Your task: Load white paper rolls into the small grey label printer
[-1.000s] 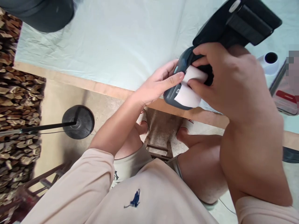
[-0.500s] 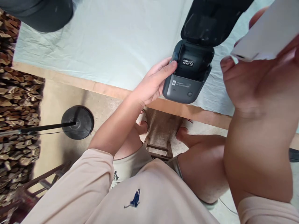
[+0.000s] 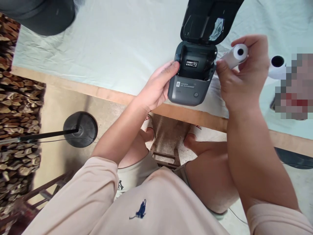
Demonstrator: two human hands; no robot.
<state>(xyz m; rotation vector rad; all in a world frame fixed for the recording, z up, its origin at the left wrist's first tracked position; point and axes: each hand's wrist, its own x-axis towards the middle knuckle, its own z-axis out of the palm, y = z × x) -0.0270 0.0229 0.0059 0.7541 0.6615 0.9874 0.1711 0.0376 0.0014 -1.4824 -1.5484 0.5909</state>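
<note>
**Roll lowered to the printer's open bay**

The table [image 3: 110,49], draped in a pale cloth, lies as it did half a second ago. The dark grey printer [image 3: 189,89] sits at its near edge, right in front of the person. Its lid [image 3: 207,19] is flipped up and back, and a small label shows inside the open bay.

The big change is the right hand [image 3: 242,80]. Half a second ago it was lifted close to the camera, with white paper blurring across the top corner. Now it has dropped down just beside the printer's right side. The left hand [image 3: 158,86] has barely moved. Its fingers [image 3: 173,66] are stretched out and loosely spread, the tips resting against the printer's left wall without wrapping round it.

The right hand's fingers are curled shut on a white paper roll [image 3: 234,56]. They pinch it between thumb and fingertips, so its hollow core faces the camera and its other end points at the bay's right edge. A second roll [image 3: 277,67] lies on the cloth further right.
</note>
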